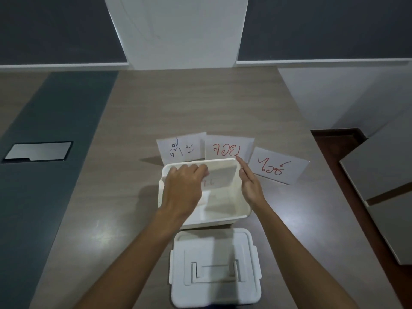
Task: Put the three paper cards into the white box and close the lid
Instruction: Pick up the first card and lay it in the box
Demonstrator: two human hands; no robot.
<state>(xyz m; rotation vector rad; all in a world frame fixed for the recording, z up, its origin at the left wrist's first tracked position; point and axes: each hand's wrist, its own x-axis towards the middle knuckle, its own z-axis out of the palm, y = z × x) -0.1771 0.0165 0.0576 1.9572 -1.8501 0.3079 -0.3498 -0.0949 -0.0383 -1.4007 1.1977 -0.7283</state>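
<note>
The white box (225, 210) stands open in the middle of the table. Its lid (215, 267) lies flat just in front of it, nearer to me. Three paper cards lie behind the box: one with blue writing (180, 147) at the left, one with red writing (227, 146) in the middle, another with red writing (277, 167) at the right. My left hand (184, 188) rests over the box's left rim, fingers curled on it. My right hand (250, 184) lies flat against the box's right rim, fingers straight, tips touching the middle card's lower edge.
The grey-brown table (111, 197) has a dark strip with a metal cable hatch (38, 151) at the left. Its right edge runs past the right card. Grey chair parts (379, 170) stand off to the right. A white pillar (178, 30) rises beyond the far edge.
</note>
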